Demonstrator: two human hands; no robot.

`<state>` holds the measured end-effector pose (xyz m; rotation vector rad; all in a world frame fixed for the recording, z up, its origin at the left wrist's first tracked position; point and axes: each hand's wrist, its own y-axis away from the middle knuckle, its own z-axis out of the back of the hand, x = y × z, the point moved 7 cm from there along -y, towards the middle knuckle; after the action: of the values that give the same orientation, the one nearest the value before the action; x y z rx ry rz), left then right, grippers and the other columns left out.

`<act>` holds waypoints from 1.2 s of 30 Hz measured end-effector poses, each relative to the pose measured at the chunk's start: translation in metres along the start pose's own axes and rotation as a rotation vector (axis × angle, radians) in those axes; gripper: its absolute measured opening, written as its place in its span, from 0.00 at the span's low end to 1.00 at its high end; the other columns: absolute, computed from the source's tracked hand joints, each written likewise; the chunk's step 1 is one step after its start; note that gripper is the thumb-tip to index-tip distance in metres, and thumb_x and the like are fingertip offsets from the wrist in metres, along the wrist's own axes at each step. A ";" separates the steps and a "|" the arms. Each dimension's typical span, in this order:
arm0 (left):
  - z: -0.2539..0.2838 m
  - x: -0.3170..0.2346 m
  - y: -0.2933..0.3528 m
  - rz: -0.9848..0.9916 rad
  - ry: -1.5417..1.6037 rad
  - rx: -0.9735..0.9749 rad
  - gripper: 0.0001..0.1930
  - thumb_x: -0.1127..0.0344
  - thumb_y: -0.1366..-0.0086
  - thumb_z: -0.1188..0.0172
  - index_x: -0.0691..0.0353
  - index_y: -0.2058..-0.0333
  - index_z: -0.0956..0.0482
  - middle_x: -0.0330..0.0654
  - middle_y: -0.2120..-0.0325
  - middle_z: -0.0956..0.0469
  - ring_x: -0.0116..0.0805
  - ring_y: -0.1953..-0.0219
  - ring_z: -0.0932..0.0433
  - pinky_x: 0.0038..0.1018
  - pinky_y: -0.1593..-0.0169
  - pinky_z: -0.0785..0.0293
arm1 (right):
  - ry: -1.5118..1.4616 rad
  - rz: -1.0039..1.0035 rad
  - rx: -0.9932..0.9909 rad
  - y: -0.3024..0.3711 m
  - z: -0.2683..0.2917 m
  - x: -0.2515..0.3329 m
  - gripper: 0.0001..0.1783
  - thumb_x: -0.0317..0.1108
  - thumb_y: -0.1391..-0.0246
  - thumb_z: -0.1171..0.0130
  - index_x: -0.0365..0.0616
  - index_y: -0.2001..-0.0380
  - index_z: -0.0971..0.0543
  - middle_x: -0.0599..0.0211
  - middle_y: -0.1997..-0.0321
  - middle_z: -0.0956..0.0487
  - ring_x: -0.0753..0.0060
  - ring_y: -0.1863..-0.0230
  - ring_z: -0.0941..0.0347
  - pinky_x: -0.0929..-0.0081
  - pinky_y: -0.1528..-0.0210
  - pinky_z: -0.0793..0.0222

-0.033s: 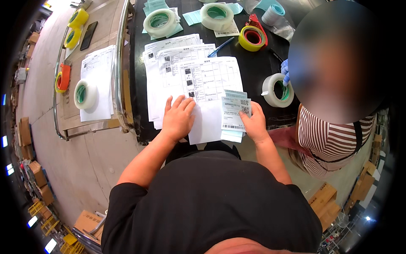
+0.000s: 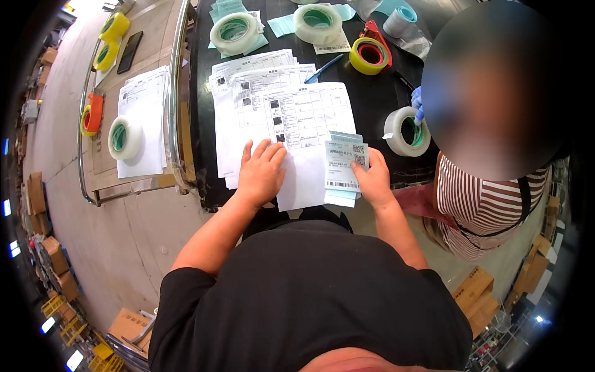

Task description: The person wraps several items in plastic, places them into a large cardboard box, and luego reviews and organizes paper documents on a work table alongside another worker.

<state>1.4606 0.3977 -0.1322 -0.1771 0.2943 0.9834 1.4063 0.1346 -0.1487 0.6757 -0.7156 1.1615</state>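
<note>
Left hand [image 2: 262, 173] palm down on the printed sheets [image 2: 313, 127], fingers loosely spread, nothing in its grasp. Right hand [image 2: 374, 180] closed in a pinch on a small stack of blue-and-white labels [image 2: 339, 166], thumb on top, over the front label's right side near the square codes. Labels just left of the right thumb, above the lower right part of the nearest sheet; cannot tell about contact between the two.

Best to slide the right thumb toward the label edge, off the codes and print, with a pinch firm enough to prevent slipping yet light enough to avoid creases. Press gently with the left hand to steady the nearest sheet, probably easy to drag with its near end at the edge of the bench [image 2: 375, 93]. Move the labels a little rightward to uncover the sheet's corner. Fan evenly before separating any; probably thin and prone to cling.

Beyond both hands, a blue pen [image 2: 323, 69] across the sheets; farther beyond the right hand, a red tape dispenser [image 2: 379, 42]. In the way: a clear tape roll [image 2: 398, 145] just beyond and right of the right hand, with a co-worker's gloved hand [image 2: 418, 101] at it, leaving limited room there. Well left of the left hand, a metal rail [image 2: 181, 56], then a black phone [image 2: 130, 52].
</note>
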 end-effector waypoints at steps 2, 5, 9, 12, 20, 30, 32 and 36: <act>0.001 -0.001 0.003 -0.006 0.001 -0.002 0.23 0.65 0.43 0.36 0.58 0.47 0.26 0.38 0.44 0.27 0.41 0.35 0.36 0.49 0.30 0.51 | -0.020 0.000 -0.008 0.000 -0.001 -0.001 0.18 0.31 0.48 0.38 0.36 0.54 0.22 0.53 0.47 0.26 0.52 0.46 0.29 0.64 0.42 0.34; 0.002 -0.001 0.003 -0.011 -0.001 0.008 0.23 0.65 0.43 0.36 0.58 0.47 0.26 0.39 0.44 0.27 0.42 0.35 0.36 0.49 0.30 0.51 | -0.024 0.009 -0.030 -0.001 -0.001 -0.003 0.17 0.31 0.48 0.38 0.38 0.55 0.22 0.54 0.47 0.25 0.52 0.46 0.29 0.64 0.42 0.34; 0.003 -0.010 -0.002 -0.063 0.005 -0.047 0.21 0.67 0.43 0.38 0.61 0.50 0.25 0.44 0.43 0.28 0.45 0.36 0.35 0.47 0.32 0.47 | 0.032 0.033 -0.084 0.000 -0.004 0.000 0.15 0.31 0.48 0.39 0.38 0.57 0.22 0.56 0.49 0.25 0.52 0.47 0.28 0.64 0.43 0.34; 0.004 -0.041 -0.015 -0.257 0.261 -0.099 0.19 0.70 0.42 0.40 0.63 0.51 0.24 0.46 0.44 0.27 0.47 0.40 0.32 0.41 0.39 0.34 | 0.049 0.012 -0.084 -0.002 -0.004 0.001 0.15 0.31 0.48 0.39 0.38 0.57 0.23 0.55 0.49 0.25 0.51 0.48 0.28 0.63 0.45 0.33; -0.008 -0.112 -0.052 -0.555 0.288 -0.047 0.17 0.72 0.44 0.40 0.63 0.54 0.24 0.45 0.42 0.30 0.46 0.38 0.34 0.42 0.41 0.34 | -0.141 -0.134 -0.080 -0.019 0.011 -0.020 0.13 0.32 0.43 0.42 0.36 0.58 0.24 0.50 0.60 0.19 0.51 0.58 0.22 0.62 0.54 0.28; -0.047 -0.128 -0.100 -0.631 0.179 0.012 0.18 0.69 0.43 0.47 0.65 0.53 0.23 0.47 0.43 0.29 0.44 0.37 0.35 0.36 0.40 0.36 | 0.202 0.091 -0.259 -0.028 0.059 0.011 0.24 0.29 0.46 0.40 0.38 0.45 0.28 0.53 0.53 0.20 0.54 0.54 0.22 0.64 0.50 0.28; -0.052 -0.125 -0.102 -0.610 0.170 0.019 0.18 0.69 0.42 0.47 0.64 0.53 0.23 0.46 0.42 0.29 0.44 0.38 0.35 0.36 0.41 0.36 | 0.596 0.354 -0.456 -0.011 0.073 0.045 0.27 0.29 0.49 0.39 0.42 0.44 0.28 0.57 0.49 0.23 0.53 0.51 0.25 0.63 0.50 0.27; -0.049 -0.127 -0.104 -0.589 0.165 0.019 0.15 0.68 0.40 0.45 0.64 0.55 0.23 0.47 0.44 0.28 0.45 0.40 0.34 0.38 0.42 0.35 | 0.624 0.118 -0.522 -0.011 0.087 0.010 0.25 0.33 0.51 0.35 0.45 0.47 0.25 0.61 0.44 0.26 0.49 0.49 0.26 0.59 0.50 0.27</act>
<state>1.4735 0.2269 -0.1359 -0.3076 0.3750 0.3821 1.4066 0.0688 -0.0895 -0.1732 -0.4890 1.1428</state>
